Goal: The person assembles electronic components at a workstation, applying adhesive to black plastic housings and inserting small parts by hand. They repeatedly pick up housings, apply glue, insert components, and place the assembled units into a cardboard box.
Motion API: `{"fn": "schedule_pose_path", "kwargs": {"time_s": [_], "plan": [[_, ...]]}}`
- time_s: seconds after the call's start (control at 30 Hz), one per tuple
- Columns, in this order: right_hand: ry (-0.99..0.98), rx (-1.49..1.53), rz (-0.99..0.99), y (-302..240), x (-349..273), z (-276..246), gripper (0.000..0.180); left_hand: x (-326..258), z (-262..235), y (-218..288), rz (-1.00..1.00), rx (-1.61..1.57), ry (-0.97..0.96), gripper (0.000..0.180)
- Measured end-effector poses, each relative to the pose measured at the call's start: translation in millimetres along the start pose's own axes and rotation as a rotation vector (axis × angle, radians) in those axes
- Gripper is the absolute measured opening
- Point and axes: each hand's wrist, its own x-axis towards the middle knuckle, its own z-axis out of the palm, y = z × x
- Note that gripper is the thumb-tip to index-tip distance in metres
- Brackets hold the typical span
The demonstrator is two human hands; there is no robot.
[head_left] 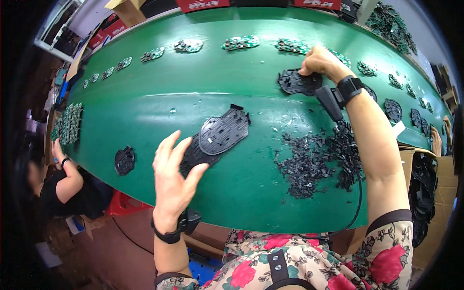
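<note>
A green worktop (270, 210) spreads beneath and around the fingers. Just beyond the right fingers (314, 54), a row of circuit boards (240, 43) stretches away to both sides. Nearer the body than the right fingers, and to the right of the left fingers (181, 150), lies a loose pile of small black pieces (302, 166). Well left of the left fingers are a block of green boards (72, 125), a co-worker in black (72, 186) and a red plastic seat (126, 203). Red boxes (200, 5) stand far beyond both hands' fingers.
</note>
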Motion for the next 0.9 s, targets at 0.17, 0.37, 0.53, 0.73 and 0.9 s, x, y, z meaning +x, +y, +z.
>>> {"fn": "schedule_pose_path", "kwargs": {"time_s": [0.17, 0.37, 0.53, 0.73, 0.9], "plan": [[0.026, 0.065, -0.087, -2.6, -15.4, -3.6, 0.017, 39.2, 14.4, 24.5, 0.158, -0.014, -0.087, 0.065], [0.178, 0.217, -0.147, -5.7, -45.7, -19.8, 0.023, 80.6, 50.2, 33.4, 0.208, 0.036, -0.230, 0.056], [0.264, 0.259, -0.195, 6.3, -79.0, -32.2, 0.026, 84.6, 59.8, 21.9, 0.249, -0.003, -0.129, 0.047], [0.329, 0.340, -0.244, 12.1, -126.5, -38.8, 0.022, 96.0, 35.8, 15.7, 0.244, -0.057, 0.008, 0.037], [0.317, 0.362, -0.249, 9.0, -157.9, -32.3, 0.021, 103.9, -5.4, 4.0, 0.144, -0.138, 0.053, 0.038]]}}
